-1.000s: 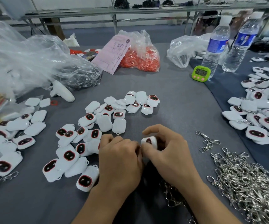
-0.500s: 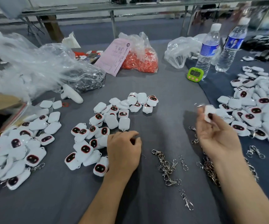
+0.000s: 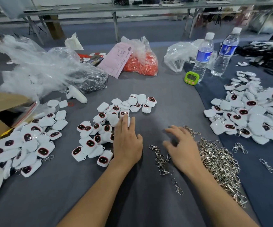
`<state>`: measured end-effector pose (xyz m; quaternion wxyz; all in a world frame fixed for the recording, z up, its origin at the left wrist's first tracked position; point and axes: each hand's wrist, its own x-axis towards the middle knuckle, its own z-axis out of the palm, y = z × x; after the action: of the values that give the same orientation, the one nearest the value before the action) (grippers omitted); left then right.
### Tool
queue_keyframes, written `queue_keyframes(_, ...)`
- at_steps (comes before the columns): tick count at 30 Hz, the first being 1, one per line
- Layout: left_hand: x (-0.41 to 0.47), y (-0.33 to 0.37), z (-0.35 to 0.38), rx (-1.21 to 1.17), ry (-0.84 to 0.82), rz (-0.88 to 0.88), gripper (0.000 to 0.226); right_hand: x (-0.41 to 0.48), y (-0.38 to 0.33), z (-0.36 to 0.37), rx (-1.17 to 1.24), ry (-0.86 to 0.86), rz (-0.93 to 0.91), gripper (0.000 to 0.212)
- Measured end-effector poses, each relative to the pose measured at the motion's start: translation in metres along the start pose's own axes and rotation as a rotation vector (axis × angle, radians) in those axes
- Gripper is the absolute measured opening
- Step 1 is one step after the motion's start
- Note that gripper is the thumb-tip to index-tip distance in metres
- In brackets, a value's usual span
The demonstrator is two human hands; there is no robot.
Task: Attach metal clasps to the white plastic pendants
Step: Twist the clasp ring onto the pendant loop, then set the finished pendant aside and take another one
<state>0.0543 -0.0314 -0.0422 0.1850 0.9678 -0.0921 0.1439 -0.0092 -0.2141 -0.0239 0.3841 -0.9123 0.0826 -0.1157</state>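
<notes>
On the grey bench (image 3: 173, 99), our left hand (image 3: 127, 141) lies flat, fingers straight, on the central heap of white pendants (image 3: 90, 143); our right hand (image 3: 183, 149), fingers spread and empty, hovers beside the metal clasps (image 3: 219, 161). We judge the pendants light, hard and slick, best pinched by the edges near the loop.

A small assembly workshop: a grey-covered desk (image 3: 173, 99) heaped with white pendants (image 3: 255, 115), loose metal clasps (image 3: 221, 164), bagged parts (image 3: 142, 63) and a green timer (image 3: 191, 78).
</notes>
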Motion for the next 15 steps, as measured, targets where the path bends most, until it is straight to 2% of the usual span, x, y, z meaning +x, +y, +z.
queue_keyframes(2,0.002,0.001,0.003,0.015,-0.093,0.008,0.055,-0.010,-0.002,0.009,-0.105,-0.173,-0.039,0.050)
queue_keyframes(5,-0.002,0.002,0.002,-0.059,-0.042,0.031,0.046,-0.028,-0.004,0.022,-0.252,-0.258,-0.168,0.053)
queue_keyframes(8,-0.007,0.000,0.000,-0.109,0.047,0.075,0.046,-0.035,-0.003,0.022,-0.133,-0.150,-0.201,0.018)
queue_keyframes(9,-0.006,-0.001,-0.001,-0.088,0.051,0.059,0.050,-0.036,-0.003,0.022,-0.095,-0.109,-0.179,0.015)
queue_keyframes(11,-0.004,-0.001,-0.003,-0.087,0.001,0.018,0.052,-0.037,-0.003,0.019,0.016,-0.075,-0.064,0.021)
queue_keyframes(15,-0.010,0.000,-0.006,-0.178,-0.021,0.116,0.036,-0.036,0.001,0.011,0.267,0.008,0.107,0.017)
